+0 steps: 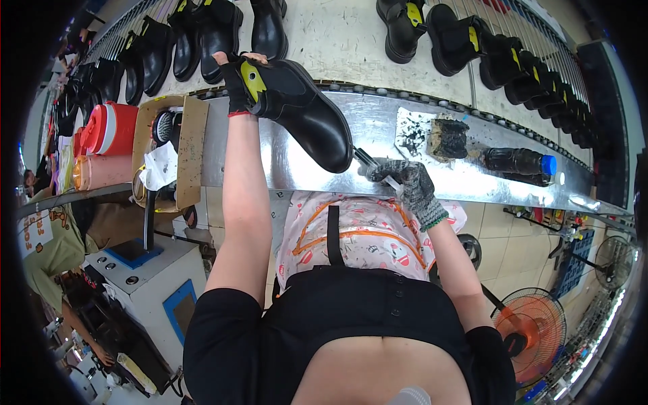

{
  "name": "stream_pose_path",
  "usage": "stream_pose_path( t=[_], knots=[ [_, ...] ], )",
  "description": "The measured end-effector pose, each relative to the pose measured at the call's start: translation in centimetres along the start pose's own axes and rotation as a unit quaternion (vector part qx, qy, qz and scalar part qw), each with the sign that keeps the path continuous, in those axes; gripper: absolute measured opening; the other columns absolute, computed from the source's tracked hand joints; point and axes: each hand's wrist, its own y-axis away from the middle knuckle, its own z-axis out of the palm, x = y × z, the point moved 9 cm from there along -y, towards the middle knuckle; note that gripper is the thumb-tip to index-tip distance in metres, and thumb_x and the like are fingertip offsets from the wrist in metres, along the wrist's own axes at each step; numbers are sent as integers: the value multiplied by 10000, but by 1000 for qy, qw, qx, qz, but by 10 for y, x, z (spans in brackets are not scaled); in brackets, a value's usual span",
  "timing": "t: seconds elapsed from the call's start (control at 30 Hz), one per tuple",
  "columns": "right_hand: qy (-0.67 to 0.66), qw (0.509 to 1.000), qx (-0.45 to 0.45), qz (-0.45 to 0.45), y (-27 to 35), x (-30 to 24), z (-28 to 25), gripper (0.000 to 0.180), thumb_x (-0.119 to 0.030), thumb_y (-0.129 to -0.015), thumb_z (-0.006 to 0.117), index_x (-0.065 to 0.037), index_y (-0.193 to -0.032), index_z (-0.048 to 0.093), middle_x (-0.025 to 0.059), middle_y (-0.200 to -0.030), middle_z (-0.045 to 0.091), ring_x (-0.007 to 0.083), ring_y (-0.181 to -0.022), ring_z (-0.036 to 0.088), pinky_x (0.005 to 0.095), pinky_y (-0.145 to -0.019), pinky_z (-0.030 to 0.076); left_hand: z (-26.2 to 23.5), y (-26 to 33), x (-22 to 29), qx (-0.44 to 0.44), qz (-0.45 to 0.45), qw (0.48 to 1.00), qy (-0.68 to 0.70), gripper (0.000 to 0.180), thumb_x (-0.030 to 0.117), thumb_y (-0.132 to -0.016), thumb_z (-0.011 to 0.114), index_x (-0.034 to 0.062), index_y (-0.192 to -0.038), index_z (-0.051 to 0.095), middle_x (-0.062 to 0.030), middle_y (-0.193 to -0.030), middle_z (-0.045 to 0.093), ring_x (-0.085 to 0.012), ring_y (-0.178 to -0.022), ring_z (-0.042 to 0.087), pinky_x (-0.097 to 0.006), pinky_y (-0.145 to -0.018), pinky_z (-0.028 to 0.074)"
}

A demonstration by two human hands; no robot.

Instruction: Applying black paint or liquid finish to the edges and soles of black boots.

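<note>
A black ankle boot [307,121] with a yellow patch inside its shaft is held up over the metal ledge, toe pointing right and towards me. My left hand [237,91], in a dark fingerless glove with a red edge, is closed round the boot's top; part of the fingers is hidden behind it. My right hand [415,187], in a grey knitted glove, is closed on a small brush [365,157]. Its dark tip is close to the boot's toe; whether they touch I cannot tell. A stained sponge block [449,138] lies beyond that hand on a black-smeared white sheet [411,129].
Behind the metal ledge [300,172] runs a conveyor [331,40] with rows of black boots [453,39] on both sides. A dark bottle with a blue cap [516,162] lies at the right. Left stand a cardboard box [194,152] and a red jug [116,128]. A fan [530,331] stands lower right.
</note>
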Motion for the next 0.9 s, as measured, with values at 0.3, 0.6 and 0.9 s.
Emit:
stream_pose_path(
  t=[0.3, 0.6, 0.9],
  knots=[
    [-405, 895, 122, 141, 17, 65, -2, 816, -692, -827, 420, 71, -1053, 600, 174, -968, 660, 241, -864, 649, 324, -810, 517, -28, 11, 4, 91, 125, 943, -293, 513, 507, -939, 415, 13, -958, 553, -87, -909, 613, -170, -827, 589, -293, -771, 465],
    [-287, 939, 145, 123, 29, 65, -37, 540, -496, -859, 565, 15, -1028, 620, 119, -941, 678, 196, -847, 648, 307, -746, 514, 39, 43, 54, 159, 214, 815, -515, 405, 423, -863, 567, 46, -986, 487, -33, -823, 502, -150, -760, 503, -281, -722, 411],
    [287, 916, 233, 157, 29, 42, -74, 293, -250, -812, 682, -65, -1025, 603, 92, -871, 659, 245, -790, 618, 350, -745, 485, 86, 97, 70, 178, 184, 740, -622, 469, 426, -732, 698, 74, -954, 482, -62, -789, 522, -201, -711, 557, -308, -669, 440]
  ],
)
